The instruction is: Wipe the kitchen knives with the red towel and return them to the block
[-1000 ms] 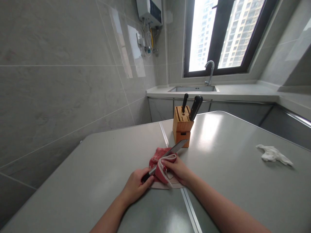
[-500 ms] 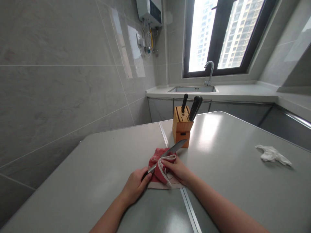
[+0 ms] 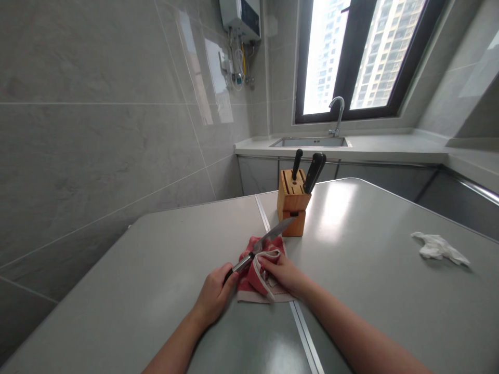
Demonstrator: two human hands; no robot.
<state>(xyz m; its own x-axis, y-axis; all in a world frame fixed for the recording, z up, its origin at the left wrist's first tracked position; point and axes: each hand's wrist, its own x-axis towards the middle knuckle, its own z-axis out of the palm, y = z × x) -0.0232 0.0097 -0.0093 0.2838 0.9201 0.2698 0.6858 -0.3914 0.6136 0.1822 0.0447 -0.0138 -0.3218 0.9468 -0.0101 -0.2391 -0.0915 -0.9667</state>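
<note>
My left hand [image 3: 215,292] is closed around the black end of the handle of a kitchen knife [image 3: 273,234]. The blade points up and to the right, its tip in front of the wooden knife block [image 3: 294,202]. Under the knife lies a red towel [image 3: 247,283] with a pale border, spread on the table and partly folded up. My right hand [image 3: 286,275] pinches the folded part of this towel, close beside the knife's bolster. Some of its fingers are hidden under the cloth.
Two black-handled tools [image 3: 315,171] stand in the block's top. A crumpled white cloth or tissue [image 3: 440,248] lies at the table's right. Metal strips [image 3: 306,337] cross the grey table [image 3: 175,249]. Behind it are a counter with a sink [image 3: 312,142] and a faucet [image 3: 339,111].
My left hand has shifted slightly left and the knife has turned a little, so more of its handle shows above the towel. My right hand stays on the cloth.
</note>
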